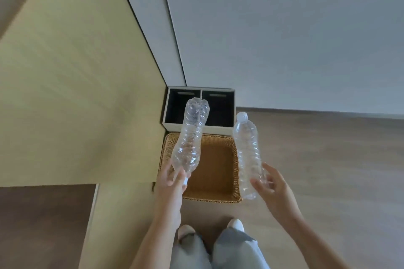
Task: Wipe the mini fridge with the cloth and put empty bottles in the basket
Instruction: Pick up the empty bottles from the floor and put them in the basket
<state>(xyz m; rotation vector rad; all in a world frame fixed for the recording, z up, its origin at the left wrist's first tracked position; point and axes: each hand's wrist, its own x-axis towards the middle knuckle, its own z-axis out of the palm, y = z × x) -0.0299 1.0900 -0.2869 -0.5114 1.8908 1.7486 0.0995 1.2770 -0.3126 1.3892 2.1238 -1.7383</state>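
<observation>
Each of my hands holds a clear, empty plastic bottle above a brown wicker basket (220,144) on the floor. My left hand (171,183) grips the neck end of one bottle (190,137), its white cap down by my fingers and its base pointing up and away. My right hand (271,185) holds the lower part of the second bottle (248,150), which stands nearly upright with its white cap on top. The basket looks empty inside. No fridge or cloth is in view.
Behind the basket stands a white two-compartment bin (197,124) with dark insides, in the corner by the grey wall (284,39). A pale wooden panel (76,94) fills the left. My feet and grey trousers (218,251) are on the wood floor just before the basket.
</observation>
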